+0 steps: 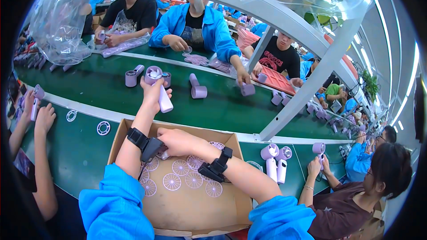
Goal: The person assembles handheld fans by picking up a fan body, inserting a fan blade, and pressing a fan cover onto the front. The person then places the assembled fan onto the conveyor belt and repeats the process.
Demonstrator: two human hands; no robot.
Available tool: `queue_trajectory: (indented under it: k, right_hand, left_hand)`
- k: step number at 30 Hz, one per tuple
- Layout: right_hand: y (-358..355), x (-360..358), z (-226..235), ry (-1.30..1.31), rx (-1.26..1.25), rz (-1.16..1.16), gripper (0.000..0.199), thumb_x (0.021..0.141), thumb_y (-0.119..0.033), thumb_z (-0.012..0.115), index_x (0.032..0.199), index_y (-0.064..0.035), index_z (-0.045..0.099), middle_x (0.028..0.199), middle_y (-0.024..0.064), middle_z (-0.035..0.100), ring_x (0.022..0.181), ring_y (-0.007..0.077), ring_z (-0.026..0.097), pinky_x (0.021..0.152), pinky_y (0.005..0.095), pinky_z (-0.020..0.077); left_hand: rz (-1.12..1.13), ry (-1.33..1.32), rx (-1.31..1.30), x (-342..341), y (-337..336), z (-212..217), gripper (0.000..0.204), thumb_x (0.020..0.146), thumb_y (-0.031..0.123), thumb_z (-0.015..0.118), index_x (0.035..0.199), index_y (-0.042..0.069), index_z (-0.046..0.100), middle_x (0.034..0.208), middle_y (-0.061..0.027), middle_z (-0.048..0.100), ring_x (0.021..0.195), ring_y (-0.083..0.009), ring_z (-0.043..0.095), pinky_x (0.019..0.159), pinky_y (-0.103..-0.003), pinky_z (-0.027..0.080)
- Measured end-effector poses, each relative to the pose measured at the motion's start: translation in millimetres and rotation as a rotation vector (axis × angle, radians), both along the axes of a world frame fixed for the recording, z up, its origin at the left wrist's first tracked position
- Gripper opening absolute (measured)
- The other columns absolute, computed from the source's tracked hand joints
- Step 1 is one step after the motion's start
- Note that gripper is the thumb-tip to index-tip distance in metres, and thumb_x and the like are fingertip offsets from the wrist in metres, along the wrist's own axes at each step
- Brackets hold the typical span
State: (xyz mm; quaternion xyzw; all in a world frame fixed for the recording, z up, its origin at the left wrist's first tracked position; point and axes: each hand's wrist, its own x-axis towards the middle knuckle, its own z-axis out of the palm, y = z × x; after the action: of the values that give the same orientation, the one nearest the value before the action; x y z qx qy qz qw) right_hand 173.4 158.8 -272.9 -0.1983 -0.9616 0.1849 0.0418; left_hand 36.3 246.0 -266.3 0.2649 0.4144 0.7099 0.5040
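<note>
My left hand (153, 92) is stretched over the far side of the cardboard box, at the green belt. It grips a light purple handheld fan (165, 102), its round head up by my fingers and its handle slanting down to the right. Within the box (178, 215), my right hand (181, 141) reaches leftward beneath my left wrist. Its fingers are curled and partly hidden; a pale bit shows under them, too small to name. Around and below it lie several round spoked purple fan grilles (171, 181). Both my wrists wear black straps with small devices.
More purple fans (199, 90) rest on the green conveyor belt (89, 82). Two fans (281, 171) stand right of the box; purple rings (103, 128) lie left. A grey metal post (307, 78) rises at the right. Co-workers sit across the belt and on both sides.
</note>
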Motion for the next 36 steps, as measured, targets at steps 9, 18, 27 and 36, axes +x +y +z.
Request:
queue_trajectory:
  k: [9,18,27,36]
  right_hand:
    - [9.4,8.1,28.8,0.227,-0.311,-0.103,0.026,0.075,-0.005,0.064,0.101,-0.0028,0.062,0.074,0.0100,0.063,0.070,0.0238,0.062,0.065,0.0378,0.0490]
    - [42.6,17.7,25.8,0.667,-0.601,-0.565,0.021,0.086,-0.005,0.054,0.106,-0.0020,0.056,0.085,0.0084,0.065,0.073,0.0158,0.062,0.059,0.0285,0.0485]
    - [62.9,29.2,19.3,1.132,-0.693,-0.784,0.018,0.091,-0.003,0.049,0.109,-0.0054,0.048,0.098,0.0087,0.063,0.082,0.0148,0.061,0.065,0.0261,0.0487]
    - [60.3,36.2,23.0,0.952,-0.536,-0.744,0.022,0.090,0.000,0.048,0.111,-0.0043,0.049,0.097,0.0086,0.064,0.079,0.0129,0.060,0.066,0.0252,0.0486]
  left_hand:
    - [-0.087,-0.014,0.012,-1.0,-2.5,-0.9,0.071,0.086,0.011,0.057,0.139,0.022,0.011,0.097,-0.0122,0.057,0.065,-0.0254,0.063,0.050,-0.039,0.055]
    - [-0.254,0.006,0.137,1.1,-2.2,4.1,0.069,0.084,0.012,0.061,0.139,0.019,0.019,0.098,-0.0119,0.057,0.065,-0.0206,0.063,0.051,-0.034,0.054]
    - [-0.227,0.315,0.435,18.9,-15.5,13.1,0.083,0.075,0.002,0.070,0.142,0.018,0.022,0.119,-0.0096,0.052,0.090,-0.0158,0.061,0.055,-0.028,0.054]
    - [-0.116,0.381,0.573,19.8,-13.2,11.0,0.085,0.072,0.000,0.072,0.143,0.015,0.027,0.129,-0.0081,0.045,0.114,-0.0174,0.050,0.091,-0.029,0.046]
